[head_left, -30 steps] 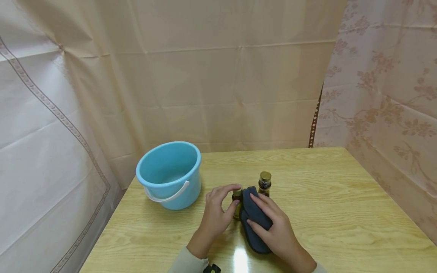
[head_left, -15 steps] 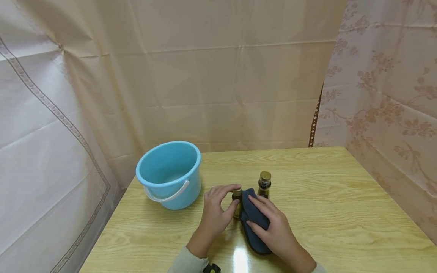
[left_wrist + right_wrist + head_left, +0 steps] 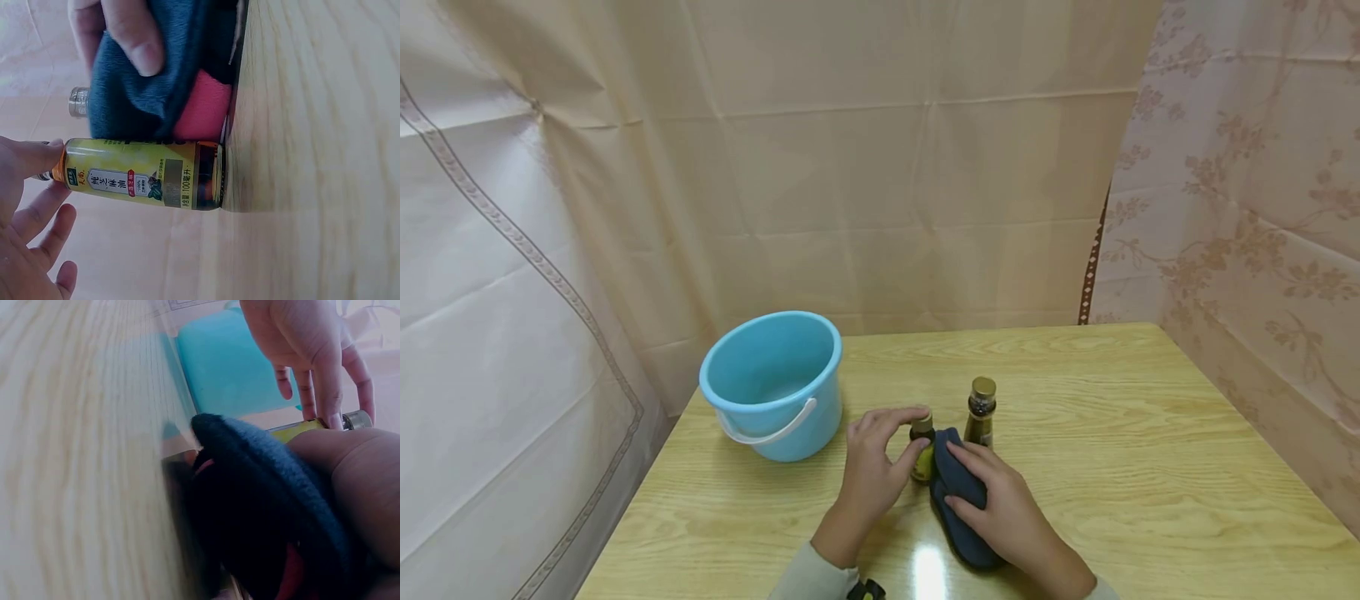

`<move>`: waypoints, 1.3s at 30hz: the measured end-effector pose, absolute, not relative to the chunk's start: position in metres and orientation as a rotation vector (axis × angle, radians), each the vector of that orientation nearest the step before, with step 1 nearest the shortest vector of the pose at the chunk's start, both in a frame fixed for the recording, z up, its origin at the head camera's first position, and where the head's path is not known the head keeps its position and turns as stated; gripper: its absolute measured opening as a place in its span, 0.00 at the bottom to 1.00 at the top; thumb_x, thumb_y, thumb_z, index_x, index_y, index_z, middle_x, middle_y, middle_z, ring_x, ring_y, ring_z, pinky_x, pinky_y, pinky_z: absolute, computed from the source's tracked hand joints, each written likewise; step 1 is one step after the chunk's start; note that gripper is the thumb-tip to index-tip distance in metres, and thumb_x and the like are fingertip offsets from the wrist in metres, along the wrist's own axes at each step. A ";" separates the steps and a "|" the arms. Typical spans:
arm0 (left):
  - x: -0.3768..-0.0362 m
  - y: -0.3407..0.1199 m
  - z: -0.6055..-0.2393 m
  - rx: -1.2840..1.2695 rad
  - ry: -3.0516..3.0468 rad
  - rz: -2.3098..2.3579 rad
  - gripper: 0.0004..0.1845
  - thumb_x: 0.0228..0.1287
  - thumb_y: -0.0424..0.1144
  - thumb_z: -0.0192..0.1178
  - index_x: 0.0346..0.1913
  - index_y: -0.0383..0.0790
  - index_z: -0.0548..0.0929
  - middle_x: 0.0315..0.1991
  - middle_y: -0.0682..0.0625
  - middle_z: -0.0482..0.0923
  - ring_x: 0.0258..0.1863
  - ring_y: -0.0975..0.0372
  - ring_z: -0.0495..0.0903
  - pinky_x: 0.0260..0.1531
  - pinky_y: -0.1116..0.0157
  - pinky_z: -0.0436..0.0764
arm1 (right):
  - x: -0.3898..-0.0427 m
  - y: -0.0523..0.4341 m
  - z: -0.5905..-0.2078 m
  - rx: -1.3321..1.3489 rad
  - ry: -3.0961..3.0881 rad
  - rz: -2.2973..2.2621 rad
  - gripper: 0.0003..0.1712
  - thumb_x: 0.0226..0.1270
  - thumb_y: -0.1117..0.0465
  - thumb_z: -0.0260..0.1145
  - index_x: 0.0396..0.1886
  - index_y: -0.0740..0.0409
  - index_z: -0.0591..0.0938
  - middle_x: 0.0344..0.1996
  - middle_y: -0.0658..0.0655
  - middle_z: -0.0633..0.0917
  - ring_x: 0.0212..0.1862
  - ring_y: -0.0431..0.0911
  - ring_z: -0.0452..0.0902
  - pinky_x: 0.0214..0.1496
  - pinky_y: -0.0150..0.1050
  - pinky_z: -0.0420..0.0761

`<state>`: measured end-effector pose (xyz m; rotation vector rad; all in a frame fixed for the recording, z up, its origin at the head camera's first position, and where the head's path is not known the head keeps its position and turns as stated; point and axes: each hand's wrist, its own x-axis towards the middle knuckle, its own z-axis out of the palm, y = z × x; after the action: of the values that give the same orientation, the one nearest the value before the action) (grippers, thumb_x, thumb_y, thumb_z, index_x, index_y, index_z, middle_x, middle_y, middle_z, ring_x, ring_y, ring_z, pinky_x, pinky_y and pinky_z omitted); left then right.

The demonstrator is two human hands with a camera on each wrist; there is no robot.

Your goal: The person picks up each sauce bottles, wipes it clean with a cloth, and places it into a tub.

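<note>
One left hand (image 3: 874,467) and one right hand (image 3: 1011,508) (two in all), two bottles (image 3: 922,468) (image 3: 980,423), one dark-blue fabric piece (image 3: 964,533) and one light-blue bucket (image 3: 816,425) are seen at one desk (image 3: 1135,467).

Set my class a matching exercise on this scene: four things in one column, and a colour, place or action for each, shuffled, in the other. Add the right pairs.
Column 1
1. Bucket
2. Left hand
3. Right hand
4. Yellow-labelled bottle

Column 2
A. Grips the dark blue fabric item
B. Upright, directly beside the dark blue fabric item
C. Light blue inside and out
D. Holds a bottle near its top

Right pairs: 1-C, 2-D, 3-A, 4-B
</note>
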<state>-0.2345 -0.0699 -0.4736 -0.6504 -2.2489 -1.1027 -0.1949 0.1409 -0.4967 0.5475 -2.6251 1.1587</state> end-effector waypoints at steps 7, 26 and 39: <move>-0.237 -0.069 -0.473 -0.658 -2.222 -1.058 0.17 0.65 0.45 0.73 0.56 0.58 0.86 0.56 0.67 0.84 0.57 0.64 0.79 0.55 0.50 0.67 | -0.197 0.142 -0.498 0.507 -2.720 1.183 0.40 0.61 0.59 0.79 0.73 0.46 0.76 0.70 0.56 0.76 0.70 0.58 0.74 0.66 0.58 0.77; -0.236 -0.079 -0.429 -0.707 -2.406 -0.818 0.11 0.61 0.47 0.76 0.45 0.57 0.90 0.43 0.65 0.89 0.48 0.63 0.80 0.54 0.51 0.69 | -0.196 0.143 -0.496 0.471 -2.777 1.185 0.39 0.62 0.58 0.79 0.73 0.42 0.76 0.70 0.57 0.76 0.70 0.60 0.73 0.66 0.62 0.76; -0.234 -0.090 -0.411 -0.748 -2.365 -0.665 0.08 0.61 0.44 0.76 0.42 0.57 0.90 0.39 0.64 0.90 0.43 0.62 0.79 0.48 0.55 0.67 | -0.197 0.138 -0.496 0.463 -2.755 1.191 0.39 0.61 0.59 0.79 0.73 0.41 0.77 0.70 0.55 0.76 0.71 0.58 0.73 0.67 0.61 0.76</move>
<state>-0.2342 -0.0896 -0.4115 -0.7479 -2.3647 -0.6653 -0.1972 0.1379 -0.4958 0.4629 -2.7547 1.1908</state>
